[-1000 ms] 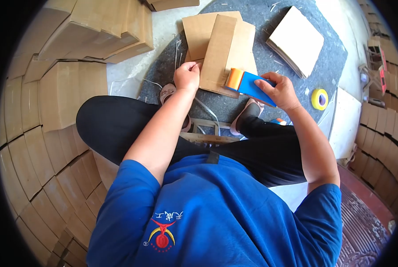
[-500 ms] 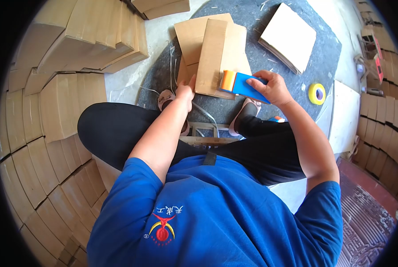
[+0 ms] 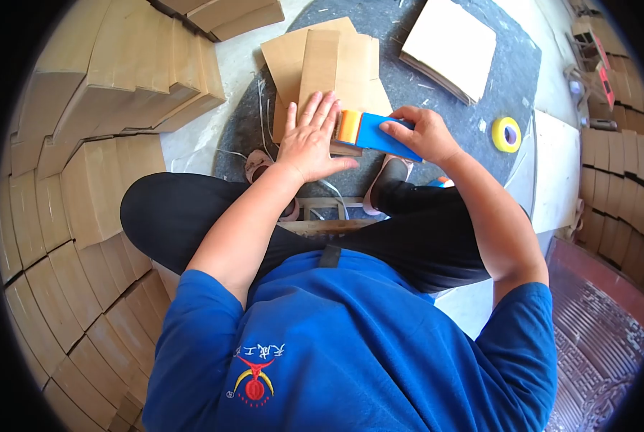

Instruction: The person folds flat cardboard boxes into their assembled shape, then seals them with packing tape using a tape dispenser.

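A folded brown cardboard box [image 3: 320,65] lies on top of flat cardboard sheets [image 3: 282,54] on a dark round mat [image 3: 437,101]. My left hand [image 3: 309,141] lies flat on the near end of the box, fingers spread. My right hand [image 3: 421,134] grips a blue tape dispenser with an orange roller [image 3: 368,132], its roller end against the box's near right edge, next to my left fingers.
A stack of flat cardboard [image 3: 450,47] lies at the far right of the mat. A yellow tape roll [image 3: 506,134] sits to the right. Piles of folded boxes [image 3: 91,180] stand on the left and along the right edge [image 3: 617,187]. My legs and feet are below the box.
My left hand has gone from pinching the box's left edge to pressing flat on top of it. The dispenser has shifted left toward the box's near end.
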Action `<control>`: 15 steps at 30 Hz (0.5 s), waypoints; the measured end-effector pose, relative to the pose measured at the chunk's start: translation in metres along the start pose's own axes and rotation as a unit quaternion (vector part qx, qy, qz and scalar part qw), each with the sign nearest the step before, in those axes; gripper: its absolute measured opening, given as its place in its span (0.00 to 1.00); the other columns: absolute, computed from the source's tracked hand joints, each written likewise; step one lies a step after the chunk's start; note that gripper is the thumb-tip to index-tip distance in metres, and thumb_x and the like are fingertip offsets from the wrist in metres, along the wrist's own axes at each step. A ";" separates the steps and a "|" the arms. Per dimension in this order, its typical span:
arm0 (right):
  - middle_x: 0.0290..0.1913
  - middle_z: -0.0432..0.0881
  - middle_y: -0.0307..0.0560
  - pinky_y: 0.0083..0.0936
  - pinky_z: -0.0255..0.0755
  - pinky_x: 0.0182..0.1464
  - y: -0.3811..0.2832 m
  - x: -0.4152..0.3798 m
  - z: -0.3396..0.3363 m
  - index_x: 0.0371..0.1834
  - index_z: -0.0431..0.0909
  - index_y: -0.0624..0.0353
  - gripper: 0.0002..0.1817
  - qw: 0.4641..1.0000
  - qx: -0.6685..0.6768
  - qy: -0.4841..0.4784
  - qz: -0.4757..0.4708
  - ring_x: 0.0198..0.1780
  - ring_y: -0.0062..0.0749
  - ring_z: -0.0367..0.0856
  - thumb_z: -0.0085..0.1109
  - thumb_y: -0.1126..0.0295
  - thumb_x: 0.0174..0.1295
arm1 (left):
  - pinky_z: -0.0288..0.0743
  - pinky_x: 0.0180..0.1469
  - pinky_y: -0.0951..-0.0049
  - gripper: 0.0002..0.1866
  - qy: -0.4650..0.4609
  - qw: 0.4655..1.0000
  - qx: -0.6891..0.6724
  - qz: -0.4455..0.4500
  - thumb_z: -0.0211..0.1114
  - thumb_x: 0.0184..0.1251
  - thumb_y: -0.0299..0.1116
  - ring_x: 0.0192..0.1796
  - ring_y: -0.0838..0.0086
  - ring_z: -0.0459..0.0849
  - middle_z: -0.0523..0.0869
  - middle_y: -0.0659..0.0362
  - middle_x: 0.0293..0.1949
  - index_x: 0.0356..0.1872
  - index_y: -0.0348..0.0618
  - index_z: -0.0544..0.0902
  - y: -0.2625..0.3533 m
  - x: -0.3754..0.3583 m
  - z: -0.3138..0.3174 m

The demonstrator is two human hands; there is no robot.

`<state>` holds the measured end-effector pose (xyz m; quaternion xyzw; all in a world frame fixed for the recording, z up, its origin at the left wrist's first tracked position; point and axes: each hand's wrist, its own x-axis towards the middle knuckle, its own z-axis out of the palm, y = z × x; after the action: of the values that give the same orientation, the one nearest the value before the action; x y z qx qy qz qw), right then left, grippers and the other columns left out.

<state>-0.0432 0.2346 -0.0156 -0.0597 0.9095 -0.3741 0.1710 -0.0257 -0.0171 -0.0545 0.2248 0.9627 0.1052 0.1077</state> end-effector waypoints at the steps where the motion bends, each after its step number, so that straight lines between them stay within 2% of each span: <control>1: 0.37 0.88 0.56 0.34 0.81 0.46 -0.003 -0.002 -0.002 0.46 0.86 0.60 0.25 1.000 0.001 0.001 0.003 0.39 0.43 0.88 0.68 0.48 0.59 | 0.29 0.80 0.47 0.63 -0.001 1.000 0.000 0.003 0.66 0.48 0.74 0.83 0.65 0.38 0.45 0.58 0.82 0.80 0.46 0.50 0.002 0.001 0.001; 4: 0.37 0.88 0.56 0.33 0.81 0.46 -0.010 -0.005 -0.014 0.46 0.87 0.60 0.25 1.000 0.011 0.000 0.017 0.38 0.42 0.88 0.69 0.48 0.59 | 0.31 0.81 0.49 0.60 0.000 1.000 0.029 -0.007 0.64 0.52 0.73 0.83 0.66 0.39 0.47 0.60 0.82 0.80 0.48 0.51 0.002 0.004 -0.001; 10: 0.35 0.87 0.53 0.30 0.81 0.46 0.030 -0.029 -0.068 0.44 0.87 0.61 0.23 0.998 -0.007 -0.027 0.064 0.37 0.37 0.87 0.70 0.51 0.58 | 0.33 0.81 0.52 0.60 0.009 1.000 0.028 -0.004 0.64 0.52 0.73 0.83 0.66 0.42 0.49 0.59 0.81 0.80 0.47 0.52 -0.005 0.007 0.001; 13: 0.34 0.87 0.53 0.30 0.80 0.45 0.040 -0.031 -0.067 0.44 0.87 0.60 0.21 0.995 -0.043 -0.021 0.088 0.37 0.37 0.87 0.70 0.53 0.58 | 0.33 0.81 0.51 0.59 0.015 1.000 0.015 -0.001 0.65 0.52 0.72 0.83 0.66 0.42 0.49 0.59 0.81 0.79 0.48 0.53 -0.004 0.008 0.004; 14: 0.35 0.87 0.52 0.32 0.80 0.46 0.043 -0.029 -0.061 0.44 0.87 0.57 0.21 0.994 -0.072 -0.021 0.081 0.38 0.41 0.87 0.70 0.51 0.58 | 0.33 0.81 0.51 0.59 0.017 1.000 0.012 -0.003 0.66 0.52 0.72 0.83 0.66 0.42 0.49 0.60 0.81 0.79 0.48 0.53 -0.003 0.008 0.005; 15: 0.35 0.87 0.52 0.32 0.80 0.46 0.040 -0.026 -0.057 0.44 0.87 0.57 0.21 0.994 -0.071 -0.018 0.084 0.38 0.41 0.87 0.70 0.51 0.58 | 0.38 0.80 0.49 0.60 0.013 1.000 0.010 -0.002 0.69 0.51 0.69 0.82 0.63 0.42 0.49 0.57 0.81 0.79 0.45 0.54 -0.002 0.008 0.003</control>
<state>-0.0383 0.3069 0.0008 -0.0018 0.9322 -0.2921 0.2135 -0.0331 -0.0145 -0.0594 0.2225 0.9655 0.0982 0.0932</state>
